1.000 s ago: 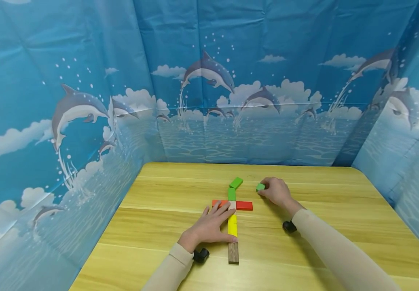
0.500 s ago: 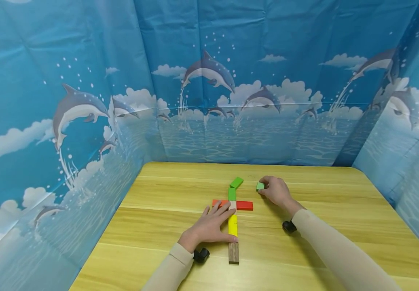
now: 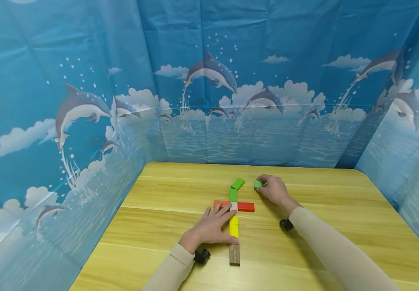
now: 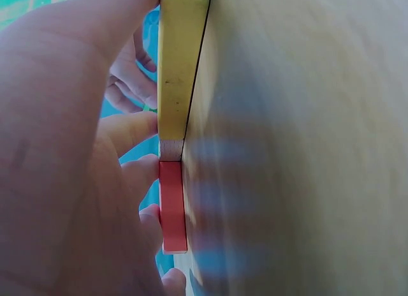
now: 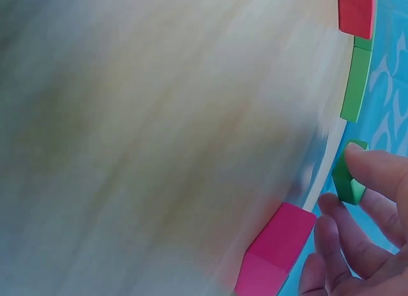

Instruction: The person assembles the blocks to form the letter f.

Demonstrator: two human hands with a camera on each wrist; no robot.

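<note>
My right hand (image 3: 274,190) pinches a small green block (image 3: 258,184) between thumb and fingers, to the right of the laid-out blocks. In the right wrist view that block (image 5: 349,175) is tilted. My left hand (image 3: 211,227) lies with spread fingers along the row. Its thumb touches near where the yellow block (image 3: 233,226) meets the brown wooden block (image 3: 234,255). Its fingertips reach the pale block (image 3: 233,206) and the left red block (image 3: 216,203), partly covering them. Two green blocks (image 3: 233,195) continue the row upward, the farther one (image 3: 238,184) angled right.
Another red block (image 3: 246,207) sticks out to the right of the pale one. A pink block (image 5: 275,251) lies below my right hand in the right wrist view, hidden in the head view. A dolphin-print curtain (image 3: 180,133) hangs behind the wooden table (image 3: 180,178).
My right hand has moved a little to the left with the green block, which has turned slightly in its grip. My left hand and the laid-out blocks stay as they were.
</note>
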